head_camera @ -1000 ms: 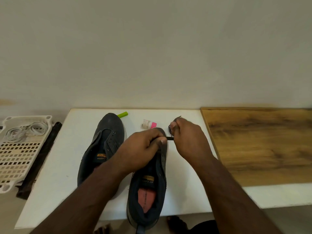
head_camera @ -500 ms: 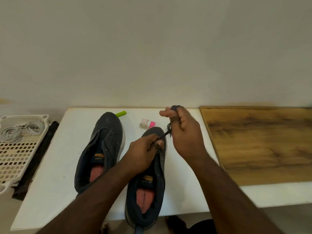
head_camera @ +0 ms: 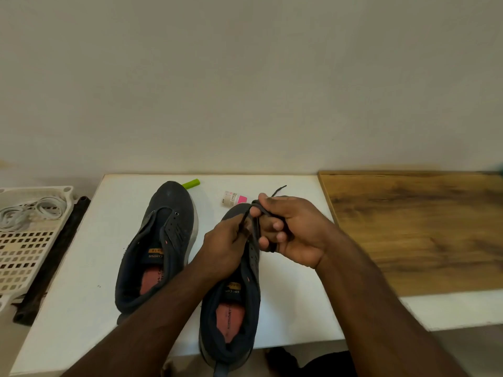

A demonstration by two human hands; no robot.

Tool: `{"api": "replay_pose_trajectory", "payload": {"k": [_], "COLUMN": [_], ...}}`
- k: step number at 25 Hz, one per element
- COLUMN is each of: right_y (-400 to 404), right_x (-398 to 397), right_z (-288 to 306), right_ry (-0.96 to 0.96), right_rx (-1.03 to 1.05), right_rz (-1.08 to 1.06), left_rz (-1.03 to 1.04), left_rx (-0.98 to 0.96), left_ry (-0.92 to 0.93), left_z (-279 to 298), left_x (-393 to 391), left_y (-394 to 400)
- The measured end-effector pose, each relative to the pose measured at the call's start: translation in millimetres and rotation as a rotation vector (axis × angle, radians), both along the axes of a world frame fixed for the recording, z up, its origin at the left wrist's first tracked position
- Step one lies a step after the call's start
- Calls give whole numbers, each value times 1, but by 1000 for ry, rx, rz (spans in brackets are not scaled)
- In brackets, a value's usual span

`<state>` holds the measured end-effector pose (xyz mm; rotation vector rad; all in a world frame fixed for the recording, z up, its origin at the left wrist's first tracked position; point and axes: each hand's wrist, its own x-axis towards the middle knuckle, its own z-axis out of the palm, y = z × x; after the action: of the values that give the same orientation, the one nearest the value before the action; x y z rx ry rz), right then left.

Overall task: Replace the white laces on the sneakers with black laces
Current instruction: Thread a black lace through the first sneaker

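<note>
From the head view I see two dark navy sneakers on the white table (head_camera: 81,308), both unlaced. The left sneaker (head_camera: 160,240) lies at ten o'clock of the right sneaker (head_camera: 234,303), well apart at the toes. Above the right sneaker's toe my right hand (head_camera: 294,232) has its fingers curled around a bunched black lace (head_camera: 257,213), one tip poking out at twelve o'clock. My left hand (head_camera: 226,246) pinches a strand of it. White laces (head_camera: 30,213) lie coiled in the cream basket (head_camera: 24,257) at nine o'clock.
</note>
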<state>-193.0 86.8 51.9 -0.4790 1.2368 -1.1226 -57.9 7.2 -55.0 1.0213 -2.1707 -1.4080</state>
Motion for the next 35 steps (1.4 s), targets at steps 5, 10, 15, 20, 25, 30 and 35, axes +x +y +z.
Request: {"api": "replay_pose_trajectory", "payload": {"k": [5,10,15,20,25,30,35], "right_y": [-4,0,1,0,2,2,5], "right_x": [13,4,-28,-44,-41,-33,-29], "right_z": [-5,4,-17,-9,-12,-4,13], "right_ry": [-48,357,820,335,522,484,284], "right_rx": [-132,-132,-146,-306,-368,-479,-543], "right_rz": [-162,-28,-333,-760,-827,-809,-845], "left_rz": [14,8,129,387,685,910,1004], "left_rx": [-37,-50,56,391,583,380,409], "left_ry": [-87,-152,175,590,794,582,509], "left_z": [-6,-11,25,60,66,48,44], "left_x": [-6,-9,2,26,46,60,60], "left_y": [1,2,-7,-32,-50,-67,-72]}}
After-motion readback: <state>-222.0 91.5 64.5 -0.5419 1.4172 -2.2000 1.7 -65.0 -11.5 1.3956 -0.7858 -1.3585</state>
